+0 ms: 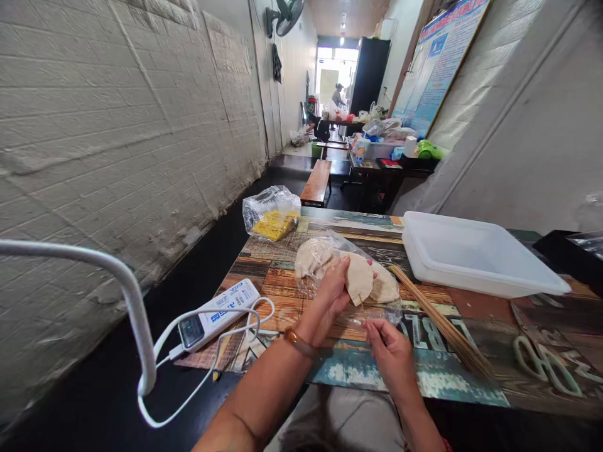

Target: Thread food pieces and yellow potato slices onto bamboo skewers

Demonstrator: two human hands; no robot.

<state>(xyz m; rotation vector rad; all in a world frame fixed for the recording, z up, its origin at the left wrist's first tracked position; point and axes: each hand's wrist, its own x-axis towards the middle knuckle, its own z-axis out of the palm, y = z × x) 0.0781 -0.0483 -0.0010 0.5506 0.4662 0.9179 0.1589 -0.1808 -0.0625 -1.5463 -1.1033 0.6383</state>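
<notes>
My left hand [332, 290] is closed on a pale round slice of food [358, 278], held upright above the table. A thin wooden skewer [363, 307] runs down from the slice toward my right hand [389, 349], whose fingers pinch its lower end. Behind the slice lies a clear plastic bag [330, 248] with more pale slices [311, 256]. A bundle of bamboo skewers [438, 320] lies on the table just right of my hands.
A white plastic tub [475, 254] stands at the right. A bag of yellow food [273, 221] sits at the far left corner. A white power strip [221, 312] with cable lies left. Pale scissors [541, 364] lie at the right. A person stands far down the corridor.
</notes>
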